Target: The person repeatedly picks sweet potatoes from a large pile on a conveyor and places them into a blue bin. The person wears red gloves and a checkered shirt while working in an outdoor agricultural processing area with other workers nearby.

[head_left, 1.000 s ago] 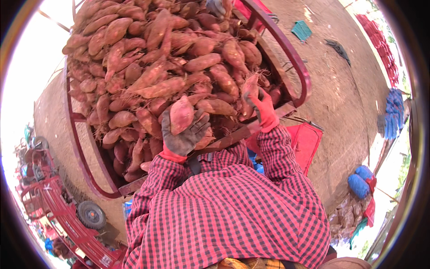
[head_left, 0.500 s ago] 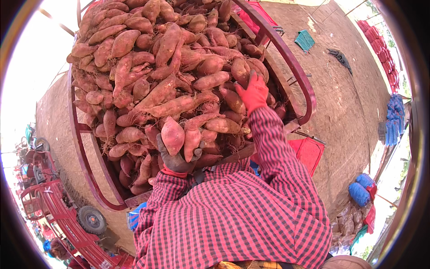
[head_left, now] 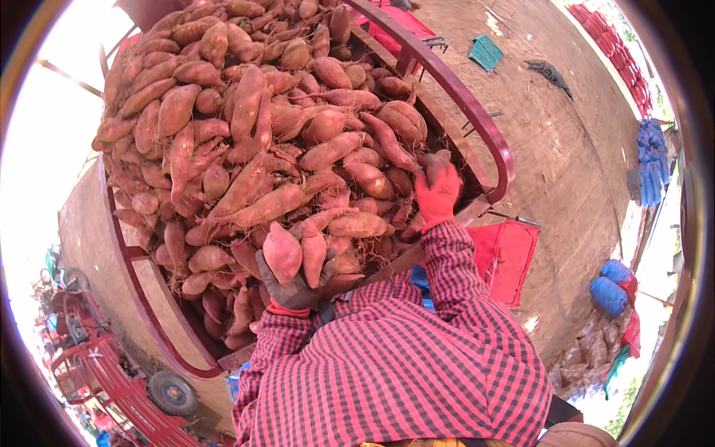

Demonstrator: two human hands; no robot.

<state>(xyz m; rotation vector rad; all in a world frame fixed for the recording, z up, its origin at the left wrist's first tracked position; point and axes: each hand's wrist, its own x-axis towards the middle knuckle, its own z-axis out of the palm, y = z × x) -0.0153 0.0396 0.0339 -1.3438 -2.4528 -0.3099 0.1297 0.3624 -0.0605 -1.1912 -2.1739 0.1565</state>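
Observation:
A heap of reddish sweet potatoes (head_left: 246, 186) with stringy roots and soil fills a red metal-railed cart bed (head_left: 500, 149). My left hand (head_left: 298, 295), in a dark-palmed glove with a red cuff, is closed from below around two sweet potatoes. One is plump (head_left: 282, 253) and the other slimmer (head_left: 313, 255); they stand side by side, tips up. At the heap's right edge, my right hand (head_left: 438, 195), in a red glove, bends its fingers over a sweet potato (head_left: 441, 157) near the rail. That one is partly hidden by the fingers.
A red three-wheeled vehicle (head_left: 112, 372) with a dark tyre stands at lower left. On the dirt floor lie a green cloth (head_left: 485, 53) and a dark cloth (head_left: 550, 77). Blue bundles (head_left: 611, 287) and stacked red sacks (head_left: 614, 56) line the right side. A red panel (head_left: 514, 261) stands beside the cart.
My right hand has moved nearer and slightly right, off an upper sweet potato to one by the cart's corner. My left hand keeps its two sweet potatoes. The whole view has shifted a little.

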